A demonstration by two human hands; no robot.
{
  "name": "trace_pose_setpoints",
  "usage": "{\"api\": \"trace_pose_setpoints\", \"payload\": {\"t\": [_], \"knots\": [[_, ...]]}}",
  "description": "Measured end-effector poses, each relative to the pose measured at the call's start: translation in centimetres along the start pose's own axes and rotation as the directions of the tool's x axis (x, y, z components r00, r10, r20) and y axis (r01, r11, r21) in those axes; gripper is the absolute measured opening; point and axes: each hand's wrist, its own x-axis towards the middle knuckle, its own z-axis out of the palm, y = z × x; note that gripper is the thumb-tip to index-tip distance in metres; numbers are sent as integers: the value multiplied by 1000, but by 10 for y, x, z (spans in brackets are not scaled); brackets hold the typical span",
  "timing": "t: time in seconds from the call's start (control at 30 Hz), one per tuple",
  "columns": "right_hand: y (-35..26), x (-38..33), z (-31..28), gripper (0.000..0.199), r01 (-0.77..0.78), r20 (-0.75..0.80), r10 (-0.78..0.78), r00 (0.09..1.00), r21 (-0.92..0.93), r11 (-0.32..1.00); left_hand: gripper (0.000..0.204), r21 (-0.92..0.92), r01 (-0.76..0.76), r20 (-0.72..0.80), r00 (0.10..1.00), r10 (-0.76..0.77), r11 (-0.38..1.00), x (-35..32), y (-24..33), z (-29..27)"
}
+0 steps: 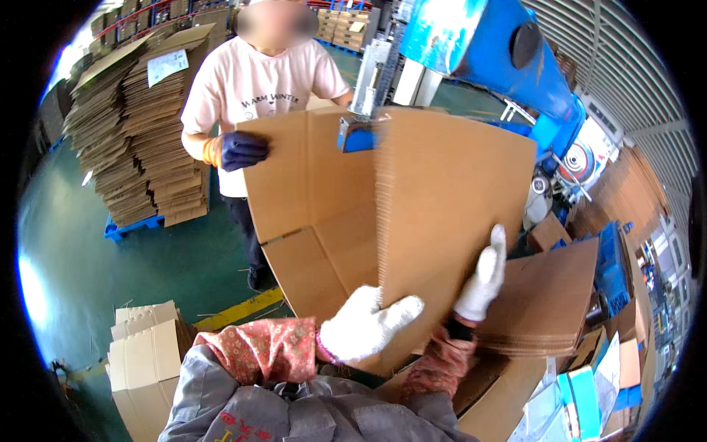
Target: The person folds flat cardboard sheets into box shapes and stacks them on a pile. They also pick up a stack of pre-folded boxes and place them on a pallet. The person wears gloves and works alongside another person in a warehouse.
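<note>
A large brown cardboard box blank stands partly folded before me, its panels meeting under the head of a blue machine. My left hand, in a white knitted glove, is closed on the lower left edge of the near panel, thumb across its face. Along that panel's right edge lies my right hand, also white-gloved, its fingers stretched upward and touching the board. Across from me a person in a light pink shirt holds the far panel with a dark blue glove.
Flat cardboard sheets are stacked at my right. Tall cardboard piles rest on a blue pallet at the far left. Folded cartons stand at my near left, beside a yellow floor line.
</note>
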Motion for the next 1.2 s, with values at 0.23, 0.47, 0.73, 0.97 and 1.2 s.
{"api": "trace_pose_setpoints", "payload": {"t": [0.23, 0.47, 0.73, 0.97, 1.2], "knots": [[-49, 54, 9, 40, 344, 649, 77, 757, -496, 797, 44, -744, 155, -170, 897, -408, 650, -5, 23, -22], [-31, 69, 88, 43, 506, 697, -106, 709, -398, 765, 51, -732, 42, -235, 921, -310, 680, 19, 21, -82], [-22, 92, 131, 46, 566, 780, -104, 617, -348, 747, 79, -632, -156, -337, 937, -88, 759, -8, -31, -118], [11, 166, 75, 33, 24, 704, 65, 707, -116, 993, 68, -664, -96, -517, 775, -362, 741, -87, -62, -155], [109, 228, -64, 44, -365, -46, 392, 919, 274, 890, 61, -793, -398, -609, 519, -600, 460, -187, -127, -186]]}}
